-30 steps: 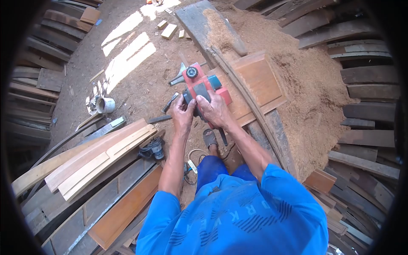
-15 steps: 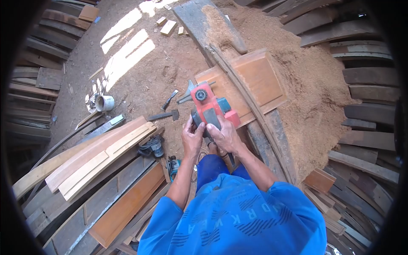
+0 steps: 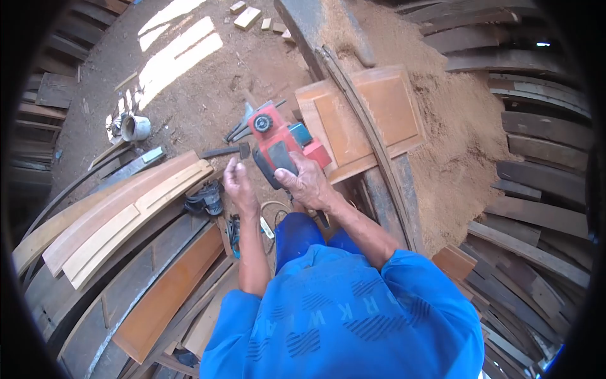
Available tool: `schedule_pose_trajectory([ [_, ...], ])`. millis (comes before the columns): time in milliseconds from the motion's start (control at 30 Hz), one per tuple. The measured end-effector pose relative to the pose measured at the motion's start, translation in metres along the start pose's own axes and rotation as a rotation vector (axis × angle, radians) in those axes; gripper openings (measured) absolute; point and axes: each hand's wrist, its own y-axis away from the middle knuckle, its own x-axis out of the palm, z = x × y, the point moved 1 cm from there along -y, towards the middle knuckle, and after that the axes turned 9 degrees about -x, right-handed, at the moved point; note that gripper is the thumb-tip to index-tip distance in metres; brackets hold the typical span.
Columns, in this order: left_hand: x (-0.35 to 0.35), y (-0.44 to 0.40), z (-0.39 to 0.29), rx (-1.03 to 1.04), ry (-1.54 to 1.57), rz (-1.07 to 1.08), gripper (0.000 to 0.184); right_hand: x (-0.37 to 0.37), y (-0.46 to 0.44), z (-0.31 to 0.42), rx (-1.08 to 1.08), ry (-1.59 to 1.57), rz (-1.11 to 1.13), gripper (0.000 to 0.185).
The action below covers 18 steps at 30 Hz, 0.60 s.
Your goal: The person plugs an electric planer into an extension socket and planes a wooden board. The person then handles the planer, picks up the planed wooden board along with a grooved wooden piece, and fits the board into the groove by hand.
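Observation:
My right hand grips a red and black electric hand planer, its thumb over the dark handle. The planer is held up in front of my knees, with its round front knob and metal guide pointing away to the upper left. My left hand is off the planer, just left of it, fingers loosely bent and nothing visible in them. Beyond the planer to the right, a brown panelled wooden board lies across a grey beam, under a long narrow wooden strip.
Planks are stacked at left, near a dark power tool and a hammer. A white bucket stands farther off. Sawdust covers the ground at right, beside piled timber. Wood offcuts lie ahead.
My left hand has let go of the planer and moved away to the left. The planer, in my right hand, has shifted slightly left and tilted. The view has shifted a little.

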Motion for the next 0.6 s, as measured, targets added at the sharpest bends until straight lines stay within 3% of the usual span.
schedule_pose_trajectory([
  [200,-0.081,0.045,0.042,-0.07,-0.241,-0.102,0.055,0.051,0.045,-0.034,0.107,-0.003,0.204,0.078],
  [400,-0.084,0.085,0.027,-0.116,-0.382,-0.074,0.053,0.068,0.061,-0.041,0.141,0.015,0.191,0.072],
  [567,-0.048,0.105,0.01,-0.167,-0.164,0.144,0.064,0.047,0.054,-0.025,0.098,0.042,0.126,0.054],
  [600,-0.041,0.106,0.006,-0.139,-0.151,0.183,0.067,0.042,0.054,-0.019,0.101,0.03,0.098,0.058],
])
